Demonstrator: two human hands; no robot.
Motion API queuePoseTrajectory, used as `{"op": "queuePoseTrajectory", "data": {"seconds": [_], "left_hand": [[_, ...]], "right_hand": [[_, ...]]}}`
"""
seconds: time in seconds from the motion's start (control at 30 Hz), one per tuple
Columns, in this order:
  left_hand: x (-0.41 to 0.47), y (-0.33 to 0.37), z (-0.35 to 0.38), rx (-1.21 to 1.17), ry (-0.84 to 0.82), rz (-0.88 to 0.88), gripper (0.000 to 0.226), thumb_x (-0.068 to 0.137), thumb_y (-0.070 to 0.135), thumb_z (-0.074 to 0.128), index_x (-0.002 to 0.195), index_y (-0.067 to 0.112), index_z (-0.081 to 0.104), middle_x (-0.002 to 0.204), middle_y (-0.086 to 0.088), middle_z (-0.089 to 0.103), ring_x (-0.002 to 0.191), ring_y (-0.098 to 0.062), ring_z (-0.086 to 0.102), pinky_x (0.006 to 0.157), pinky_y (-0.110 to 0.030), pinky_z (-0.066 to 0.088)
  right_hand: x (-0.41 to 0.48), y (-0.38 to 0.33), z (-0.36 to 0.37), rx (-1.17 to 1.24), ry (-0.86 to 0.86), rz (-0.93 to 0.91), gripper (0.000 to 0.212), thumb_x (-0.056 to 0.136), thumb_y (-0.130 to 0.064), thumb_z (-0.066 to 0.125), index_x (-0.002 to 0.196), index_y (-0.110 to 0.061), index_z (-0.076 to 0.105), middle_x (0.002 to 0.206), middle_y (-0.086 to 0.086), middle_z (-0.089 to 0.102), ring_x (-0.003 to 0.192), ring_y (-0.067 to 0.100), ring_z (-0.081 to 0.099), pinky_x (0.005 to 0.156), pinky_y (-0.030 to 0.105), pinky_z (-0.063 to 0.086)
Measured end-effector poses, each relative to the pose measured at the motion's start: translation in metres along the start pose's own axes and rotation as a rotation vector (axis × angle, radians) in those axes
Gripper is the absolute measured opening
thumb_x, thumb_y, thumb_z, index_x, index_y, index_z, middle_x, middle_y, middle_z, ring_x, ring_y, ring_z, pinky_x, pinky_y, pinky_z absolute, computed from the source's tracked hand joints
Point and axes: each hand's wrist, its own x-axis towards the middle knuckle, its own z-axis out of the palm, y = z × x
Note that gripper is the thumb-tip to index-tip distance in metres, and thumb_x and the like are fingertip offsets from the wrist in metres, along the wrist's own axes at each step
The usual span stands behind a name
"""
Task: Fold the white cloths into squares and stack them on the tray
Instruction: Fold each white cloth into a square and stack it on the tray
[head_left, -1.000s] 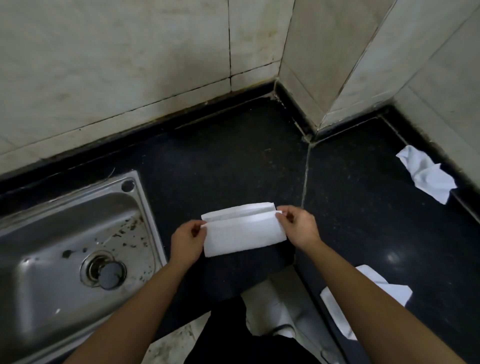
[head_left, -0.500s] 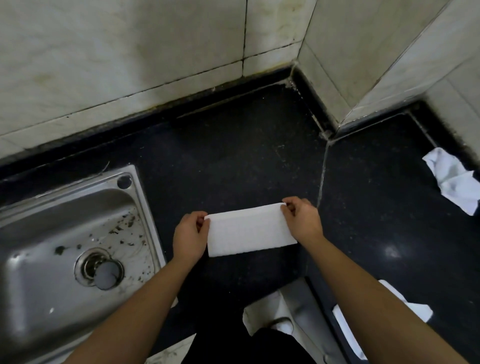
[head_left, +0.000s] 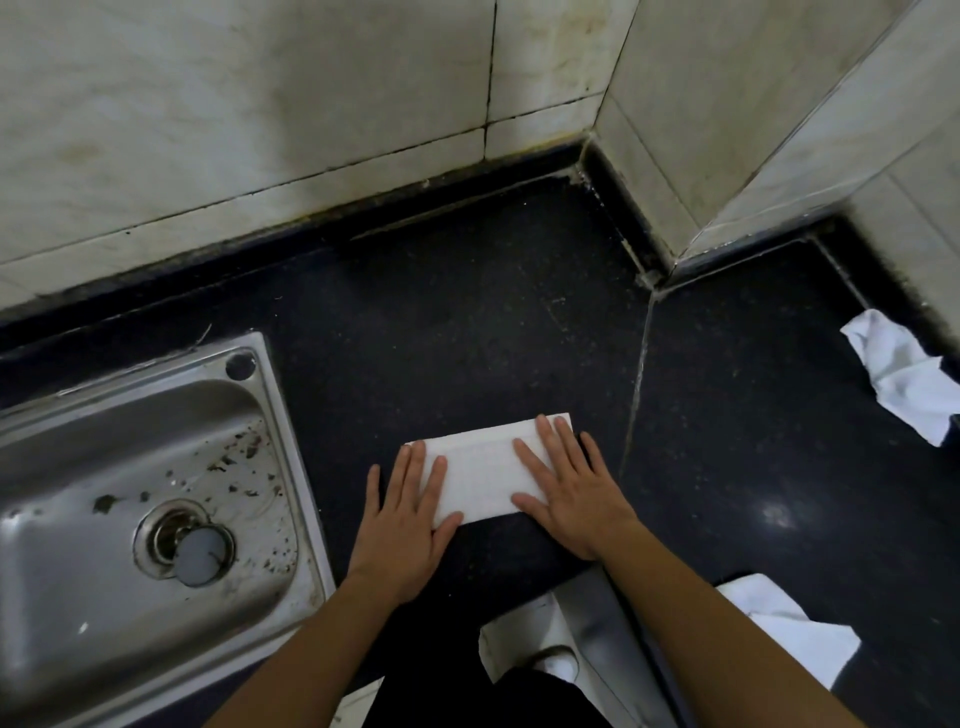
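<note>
A black worktop (head_left: 467, 322) fills the middle of the frame, with a steel sink (head_left: 78, 597) set into it at lower left. At centre, a white cloth (head_left: 480, 475) folded to a rectangle lies flat on the worktop. Your left hand (head_left: 402, 530) and right hand (head_left: 576, 493) press its two ends, fingers straight and spread, grasping nothing. A crumpled cloth (head_left: 898, 379) lies at the right edge, another cloth (head_left: 795, 634) at lower right.

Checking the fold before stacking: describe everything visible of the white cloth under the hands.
The folded white cloth is an oblong, not yet square, of thin soft-looking fabric, with a layered seam near its far edge. It lies on the black countertop, right of the steel sink. The left hand presses its left end, the right hand its right end, fingers straight.
</note>
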Motion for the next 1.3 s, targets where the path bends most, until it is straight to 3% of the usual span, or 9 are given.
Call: {"op": "queuePoseTrajectory", "data": {"seconds": [0.13,0.3,0.5,0.67,0.73,0.87,1.0,1.13,1.3], "left_hand": [[0.000,0.000,-0.005,0.024,-0.024,0.009,0.074,0.100,0.063,0.009,0.159,0.018,0.005,0.165,-0.010,-0.011,0.152,-0.026,-0.009,0.118,-0.056,0.001],[0.015,0.015,-0.033,-0.004,0.075,0.075,0.065,0.103,0.054,0.018,0.158,0.021,0.010,0.165,-0.014,0.000,0.152,-0.031,0.002,0.118,-0.058,0.006],[0.026,0.005,-0.020,0.072,-0.088,0.128,0.074,0.095,0.063,-0.007,0.157,0.023,-0.012,0.157,-0.007,-0.034,0.149,-0.025,-0.022,0.120,-0.056,-0.003],[0.005,-0.010,-0.011,0.069,-0.055,0.092,0.073,0.100,0.063,0.010,0.158,0.020,0.009,0.165,-0.015,-0.004,0.153,-0.031,0.001,0.118,-0.059,0.012],[0.005,-0.011,-0.011,0.067,-0.076,0.091,0.073,0.100,0.064,0.010,0.159,0.021,0.008,0.165,-0.015,-0.004,0.152,-0.031,0.001,0.118,-0.058,0.010],[0.002,-0.005,-0.018,0.078,-0.034,0.084,0.075,0.099,0.065,0.015,0.158,0.019,0.011,0.164,-0.016,0.005,0.151,-0.032,0.012,0.118,-0.056,0.006],[0.032,0.020,-0.055,-0.064,0.133,0.058,0.058,0.101,0.044,0.039,0.149,0.011,0.036,0.150,-0.015,0.041,0.135,-0.032,0.044,0.111,-0.052,0.035],[0.089,0.069,-0.087,-0.021,0.071,0.370,0.069,0.093,0.008,0.054,0.155,0.014,0.024,0.161,-0.008,0.023,0.144,-0.026,0.029,0.112,-0.041,0.034],[0.132,0.102,-0.101,0.412,-0.124,0.768,0.075,0.093,0.000,0.051,0.157,0.015,0.015,0.164,-0.007,0.010,0.149,-0.025,0.013,0.117,-0.041,0.025]], "right_hand": [[0.000,-0.003,-0.013,-0.031,-0.058,0.002,0.076,0.097,-0.070,0.008,0.157,-0.030,-0.015,0.161,0.010,-0.031,0.149,0.031,-0.025,0.122,0.057,-0.004],[0.002,-0.018,-0.028,-0.027,0.154,-0.106,0.069,0.095,-0.052,0.053,0.155,-0.026,0.031,0.163,0.018,0.021,0.146,0.039,0.030,0.112,0.052,0.038],[0.002,-0.018,-0.024,-0.022,0.038,-0.133,0.062,0.100,-0.055,0.024,0.157,-0.032,0.020,0.167,0.013,0.007,0.152,0.031,0.016,0.118,0.045,0.027],[-0.015,-0.007,-0.017,0.013,0.202,0.024,0.052,0.082,-0.043,0.077,0.130,-0.027,0.064,0.125,0.012,0.061,0.107,0.031,0.063,0.079,0.045,0.059],[-0.018,-0.002,-0.013,0.028,0.226,0.025,0.049,0.083,-0.045,0.074,0.128,-0.027,0.065,0.120,0.010,0.061,0.104,0.030,0.061,0.076,0.045,0.059],[-0.020,-0.001,-0.021,0.236,0.197,0.093,0.057,0.092,-0.050,0.061,0.140,-0.020,0.054,0.132,0.009,0.052,0.119,0.029,0.052,0.099,0.045,0.048],[-0.037,0.000,-0.023,0.575,0.247,0.454,0.050,0.091,-0.054,0.062,0.128,-0.020,0.057,0.116,0.001,0.054,0.100,0.017,0.057,0.084,0.032,0.051],[-0.045,0.002,-0.022,0.822,0.238,0.671,0.035,0.088,-0.047,0.071,0.110,-0.020,0.068,0.100,-0.002,0.060,0.085,0.010,0.061,0.081,0.030,0.054],[-0.043,0.001,-0.020,0.784,0.227,0.717,0.028,0.090,-0.040,0.071,0.109,-0.020,0.071,0.105,0.004,0.063,0.089,0.017,0.063,0.083,0.033,0.054]]}}
